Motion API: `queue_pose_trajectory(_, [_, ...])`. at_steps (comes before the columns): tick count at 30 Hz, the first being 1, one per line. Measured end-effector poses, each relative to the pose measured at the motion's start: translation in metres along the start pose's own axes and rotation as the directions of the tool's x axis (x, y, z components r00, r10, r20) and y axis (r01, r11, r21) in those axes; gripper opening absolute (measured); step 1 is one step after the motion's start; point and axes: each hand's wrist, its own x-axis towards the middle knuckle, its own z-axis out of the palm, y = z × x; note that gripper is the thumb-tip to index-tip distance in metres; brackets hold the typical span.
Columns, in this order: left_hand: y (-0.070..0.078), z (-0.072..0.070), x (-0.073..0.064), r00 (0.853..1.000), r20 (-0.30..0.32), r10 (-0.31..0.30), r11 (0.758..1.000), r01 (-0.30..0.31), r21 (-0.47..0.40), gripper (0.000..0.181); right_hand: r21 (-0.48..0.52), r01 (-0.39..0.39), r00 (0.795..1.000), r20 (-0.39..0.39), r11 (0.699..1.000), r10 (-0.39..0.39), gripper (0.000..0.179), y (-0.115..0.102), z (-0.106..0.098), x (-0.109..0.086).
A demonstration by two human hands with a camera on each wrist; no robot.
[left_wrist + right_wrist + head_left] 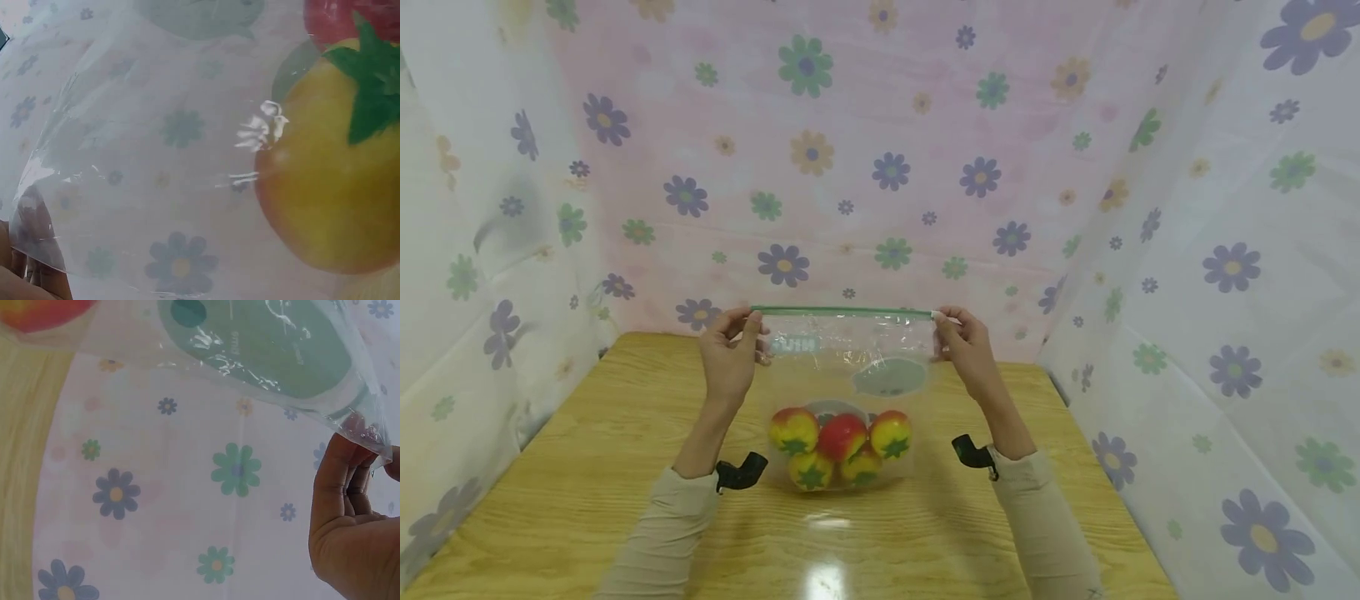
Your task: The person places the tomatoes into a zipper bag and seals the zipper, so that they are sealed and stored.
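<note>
A clear zip bag [842,337] with a green zip strip along its top hangs upright between my two hands. My left hand [730,350] pinches its top left corner, and my right hand [966,346] pinches the top right corner, where a small white slider [936,315] sits. Several red-and-yellow fruits with green leafy tops, perhaps toy persimmons [842,437], lie in the bottom of the bag. One yellow fruit [331,181] shows large through the film in the left wrist view. In the right wrist view, the fingers [340,469] hold the film's edge beside a green printed patch [269,350].
Below the bag lies a wood-grain table [587,467] with a glossy reflection near its front. Flower-patterned cloth [850,167] stands behind it and along both sides. A black camera mount sits at each wrist.
</note>
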Motion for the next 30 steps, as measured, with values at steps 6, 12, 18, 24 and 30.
queue_pose_trajectory(6, [-0.006,-0.001,-0.001,1.000,-0.017,-0.014,1.000,0.015,0.006,0.026,0.011,-0.036,0.998,0.061,0.999,0.035,0.024,0.014,0.000,-0.008])
queue_pose_trajectory(12, [-0.009,-0.005,-0.003,0.998,0.018,-0.063,0.998,0.063,0.000,0.027,0.045,0.030,0.978,0.204,0.999,-0.039,0.028,0.026,-0.001,-0.016])
queue_pose_trajectory(18, [-0.012,-0.014,-0.009,0.987,0.117,-0.113,0.981,0.130,-0.147,0.030,-0.005,0.117,0.972,0.208,0.993,-0.114,0.026,0.041,-0.001,-0.022])
queue_pose_trajectory(24, [-0.015,-0.028,-0.012,0.958,0.277,-0.075,0.984,0.116,-0.134,0.039,-0.031,0.136,0.981,0.141,0.990,-0.131,0.032,0.053,0.005,-0.021])
queue_pose_trajectory(30, [-0.024,-0.037,-0.014,0.927,0.370,-0.067,0.985,0.120,-0.123,0.048,-0.057,0.099,0.993,0.063,0.993,-0.095,0.033,0.059,0.010,-0.012])
